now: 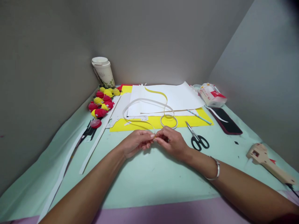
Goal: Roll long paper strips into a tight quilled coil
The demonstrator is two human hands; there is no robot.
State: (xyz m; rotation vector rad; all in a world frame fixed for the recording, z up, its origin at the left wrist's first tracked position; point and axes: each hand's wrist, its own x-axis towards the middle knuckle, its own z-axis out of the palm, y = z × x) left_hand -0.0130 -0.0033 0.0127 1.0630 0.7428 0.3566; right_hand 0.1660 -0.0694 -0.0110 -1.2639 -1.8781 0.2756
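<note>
Both hands meet near the middle of the table, fingertips touching. My left hand (137, 143) is closed in a pinch on the end of a long, narrow strip (149, 100), white on one side and yellow on the other. Beside it my right hand (171, 141) pinches at the same strip end, where a tiny yellow bit shows between the fingertips. From there the strip loops away over the papers and curls into a ring (168, 122) just beyond my right hand. Black-handled scissors (196, 137) lie partly spread to the right of that hand.
White paper (163, 96) and yellow sheets (154, 123) lie at the back. Red and yellow bundles (99, 112), a lidded cup (102, 71) and white strips (93, 149) are left. A phone (227, 123), tissue pack (212, 95) and glue gun (268, 161) are right.
</note>
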